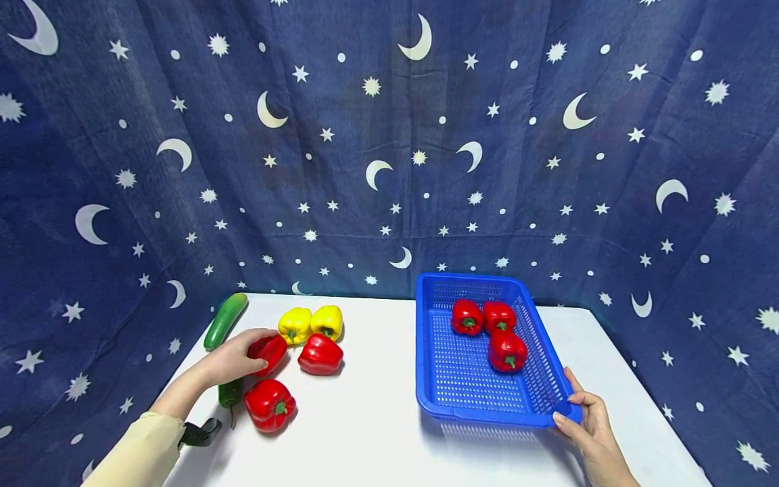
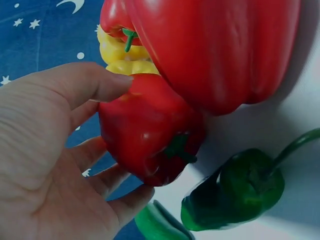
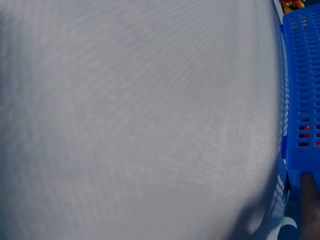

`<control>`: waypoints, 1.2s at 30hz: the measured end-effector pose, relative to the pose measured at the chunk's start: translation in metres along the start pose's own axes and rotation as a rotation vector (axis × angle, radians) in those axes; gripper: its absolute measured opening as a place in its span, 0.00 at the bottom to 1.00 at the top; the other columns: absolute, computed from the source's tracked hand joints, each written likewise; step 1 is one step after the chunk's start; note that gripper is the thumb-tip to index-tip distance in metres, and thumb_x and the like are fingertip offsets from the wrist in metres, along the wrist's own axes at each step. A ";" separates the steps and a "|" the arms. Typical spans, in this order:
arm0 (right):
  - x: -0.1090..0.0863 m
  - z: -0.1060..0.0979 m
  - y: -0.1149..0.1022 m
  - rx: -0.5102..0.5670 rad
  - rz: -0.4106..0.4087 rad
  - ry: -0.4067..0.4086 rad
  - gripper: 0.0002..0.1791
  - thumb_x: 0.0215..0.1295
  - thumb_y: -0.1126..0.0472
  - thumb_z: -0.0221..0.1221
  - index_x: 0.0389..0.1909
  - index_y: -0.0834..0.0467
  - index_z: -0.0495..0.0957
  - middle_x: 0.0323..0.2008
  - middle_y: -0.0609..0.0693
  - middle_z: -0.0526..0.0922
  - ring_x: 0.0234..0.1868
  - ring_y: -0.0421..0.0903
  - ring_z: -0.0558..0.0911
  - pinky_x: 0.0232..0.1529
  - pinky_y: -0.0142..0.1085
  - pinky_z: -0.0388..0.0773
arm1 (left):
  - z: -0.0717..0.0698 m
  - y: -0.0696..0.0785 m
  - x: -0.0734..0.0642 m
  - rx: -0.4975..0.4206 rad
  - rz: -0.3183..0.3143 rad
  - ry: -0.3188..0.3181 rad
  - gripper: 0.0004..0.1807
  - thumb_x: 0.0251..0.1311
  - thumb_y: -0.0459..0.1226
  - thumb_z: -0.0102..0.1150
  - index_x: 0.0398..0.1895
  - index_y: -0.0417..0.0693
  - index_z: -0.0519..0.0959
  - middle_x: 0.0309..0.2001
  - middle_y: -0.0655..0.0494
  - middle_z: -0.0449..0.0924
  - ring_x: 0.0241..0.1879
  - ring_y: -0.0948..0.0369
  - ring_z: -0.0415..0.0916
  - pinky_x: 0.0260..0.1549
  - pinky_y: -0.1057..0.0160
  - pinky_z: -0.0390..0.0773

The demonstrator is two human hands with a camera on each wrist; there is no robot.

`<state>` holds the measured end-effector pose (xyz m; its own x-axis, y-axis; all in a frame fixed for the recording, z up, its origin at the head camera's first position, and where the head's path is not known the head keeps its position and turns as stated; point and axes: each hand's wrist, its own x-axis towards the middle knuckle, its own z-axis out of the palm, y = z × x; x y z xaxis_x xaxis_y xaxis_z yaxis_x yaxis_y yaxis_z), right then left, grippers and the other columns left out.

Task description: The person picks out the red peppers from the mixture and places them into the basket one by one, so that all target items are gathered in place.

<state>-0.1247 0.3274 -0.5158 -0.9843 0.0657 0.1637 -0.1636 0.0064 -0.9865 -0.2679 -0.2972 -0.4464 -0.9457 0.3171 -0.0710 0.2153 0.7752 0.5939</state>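
Observation:
My left hand (image 1: 237, 357) holds a red bell pepper (image 1: 272, 350) between thumb and fingers at the left of the table. In the left wrist view, that pepper's green stem (image 2: 177, 149) points away from the palm. Close by lie two more red bell peppers, one nearer me (image 1: 270, 406) and one to the right (image 1: 320, 354). Below the left hand is a dark green pepper (image 1: 229, 393), partly hidden. On the right, my right hand (image 1: 593, 429) grips the near right corner of a blue plastic basket (image 1: 487, 417). Inside the basket sit three red bell peppers (image 1: 508, 350).
Two yellow bell peppers (image 1: 311, 325) stand side by side behind the red ones. A green cucumber (image 1: 226, 320) lies at the far left edge of the white table (image 1: 365, 419). A dark blue curtain (image 1: 365, 169) with moons and stars surrounds the table.

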 end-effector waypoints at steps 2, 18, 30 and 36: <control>0.000 0.000 0.000 0.003 -0.003 -0.004 0.19 0.78 0.69 0.51 0.56 0.53 0.51 0.83 0.50 0.35 0.74 0.38 0.56 0.52 0.24 0.77 | -0.001 0.000 0.000 0.018 -0.017 -0.009 0.36 0.57 0.31 0.69 0.70 0.38 0.70 0.60 0.39 0.74 0.54 0.45 0.73 0.49 0.44 0.83; 0.000 -0.001 0.001 0.009 -0.019 0.005 0.18 0.78 0.70 0.50 0.56 0.54 0.52 0.83 0.50 0.36 0.68 0.29 0.62 0.51 0.25 0.78 | -0.008 0.000 0.006 0.145 -0.102 -0.060 0.47 0.49 0.29 0.71 0.76 0.37 0.62 0.64 0.28 0.67 0.58 0.35 0.69 0.49 0.38 0.81; 0.001 0.001 -0.001 -0.012 0.008 0.006 0.19 0.78 0.68 0.51 0.56 0.56 0.50 0.83 0.51 0.35 0.64 0.26 0.65 0.51 0.25 0.78 | -0.004 0.000 0.009 0.077 -0.194 -0.072 0.47 0.57 0.45 0.72 0.75 0.33 0.61 0.65 0.26 0.64 0.60 0.35 0.68 0.53 0.35 0.78; 0.000 0.001 -0.001 -0.006 -0.016 0.007 0.20 0.77 0.70 0.52 0.56 0.57 0.51 0.83 0.51 0.36 0.60 0.23 0.68 0.50 0.26 0.79 | 0.002 -0.006 0.014 -0.017 -0.169 -0.082 0.50 0.57 0.41 0.73 0.75 0.27 0.55 0.65 0.28 0.66 0.62 0.35 0.68 0.56 0.37 0.77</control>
<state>-0.1248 0.3267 -0.5151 -0.9810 0.0727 0.1799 -0.1794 0.0135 -0.9837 -0.2820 -0.2966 -0.4525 -0.9449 0.2270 -0.2359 0.0501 0.8124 0.5810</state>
